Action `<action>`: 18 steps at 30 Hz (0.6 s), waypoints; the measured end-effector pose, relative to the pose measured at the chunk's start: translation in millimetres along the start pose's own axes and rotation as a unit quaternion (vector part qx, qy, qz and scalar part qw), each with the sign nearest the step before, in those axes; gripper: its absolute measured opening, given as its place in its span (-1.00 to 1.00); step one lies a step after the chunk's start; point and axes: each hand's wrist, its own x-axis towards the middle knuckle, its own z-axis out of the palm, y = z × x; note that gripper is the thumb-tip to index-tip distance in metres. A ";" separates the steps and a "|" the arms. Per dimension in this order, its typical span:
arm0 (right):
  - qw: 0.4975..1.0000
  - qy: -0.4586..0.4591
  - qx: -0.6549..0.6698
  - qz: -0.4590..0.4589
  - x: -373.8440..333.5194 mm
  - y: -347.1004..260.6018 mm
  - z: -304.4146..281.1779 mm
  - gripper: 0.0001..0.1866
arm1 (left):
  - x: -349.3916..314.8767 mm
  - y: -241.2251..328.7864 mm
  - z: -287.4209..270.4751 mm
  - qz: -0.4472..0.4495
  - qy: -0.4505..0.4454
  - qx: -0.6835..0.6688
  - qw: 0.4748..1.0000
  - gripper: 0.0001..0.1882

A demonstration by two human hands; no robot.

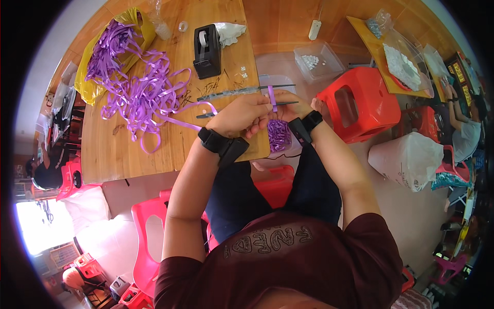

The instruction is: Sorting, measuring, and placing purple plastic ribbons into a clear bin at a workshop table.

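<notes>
The tape dispenser (207,50) stands on the surface (128,149); ribbon pile (136,87) lies left of it, stool (360,103) to its right.

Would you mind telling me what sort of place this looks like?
Probably a small craft or piecework workshop: a wooden table heaped with purple ribbon, a black tape dispenser, and red plastic stools around.

— How is the light?
— Bright, even daylight; the wooden bench (154,149) shows only soft shadows. A patch at the lower left is blown out to white glare.
— And sharpness?
— Crisp at the centre. Toward the rim the fisheye bends straight edges, detail smears, and black corners frame the circle.
</notes>
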 end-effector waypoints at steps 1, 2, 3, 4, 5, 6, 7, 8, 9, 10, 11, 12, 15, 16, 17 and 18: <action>1.000 -0.004 -0.011 -0.007 2.4 -0.2 1.4 -0.71 | -0.2 0.1 -0.3 0.001 -0.002 0.001 1.000 -0.77; 1.000 -0.004 -0.011 -0.007 2.7 -0.8 2.5 -0.71 | 0.1 -0.7 -0.7 0.001 -0.001 0.001 1.000 -0.77; 1.000 0.000 -0.013 -0.007 2.1 -1.8 3.6 -0.71 | 0.8 -2.2 -1.0 0.004 -0.003 -0.002 1.000 -0.77; 1.000 0.003 -0.015 -0.005 1.8 -3.0 6.1 -0.71 | 0.7 -3.2 -1.4 0.007 -0.004 -0.006 1.000 -0.77; 1.000 0.002 -0.015 -0.004 -0.2 -3.4 8.9 -0.71 | 0.1 -3.3 -1.9 0.008 -0.002 -0.007 1.000 -0.77; 0.999 0.029 -0.011 -0.018 -3.6 -3.2 12.0 -0.70 | -0.9 -2.5 -2.1 0.002 0.000 -0.005 1.000 -0.79; 0.998 0.057 -0.008 -0.032 -7.5 -3.6 12.7 -0.70 | -1.0 -1.6 -1.5 -0.002 0.001 -0.002 1.000 -0.80; 0.998 0.057 -0.009 -0.032 -10.3 -4.1 11.5 -0.70 | -1.0 -1.3 -0.9 -0.001 0.001 -0.002 1.000 -0.80; 0.998 0.045 0.030 -0.023 -12.9 -4.8 10.4 -0.70 | -1.0 -1.1 -0.2 -0.001 0.000 0.001 1.000 -0.81; 0.997 0.033 0.070 -0.014 -14.6 -5.7 11.7 -0.69 | -1.1 -0.8 0.3 0.000 -0.002 0.004 1.000 -0.81; 0.997 0.032 0.069 -0.014 -15.2 -6.0 13.3 -0.69 | -0.8 -0.8 0.3 0.001 -0.001 0.005 1.000 -0.81; 0.995 0.038 0.091 -0.014 -15.6 -6.3 14.8 -0.67 | -0.3 -1.1 0.3 0.002 0.000 0.003 1.000 -0.81; 0.991 0.031 0.128 -0.026 -14.6 -8.2 21.5 -0.59 | -1.1 1.2 2.0 0.000 -0.002 0.003 1.000 -0.81; 0.989 0.016 0.143 -0.034 -14.1 -9.7 23.7 -0.53 | -2.3 2.7 2.3 -0.002 0.001 0.002 1.000 -0.81; 0.989 0.016 0.143 -0.036 -15.3 -11.8 25.4 -0.53 | -1.7 2.2 2.1 -0.002 0.000 0.003 1.000 -0.81; 0.991 0.045 0.127 -0.011 -17.2 -14.3 27.0 -0.49 | -0.2 0.3 1.8 -0.001 0.002 0.005 1.000 -0.81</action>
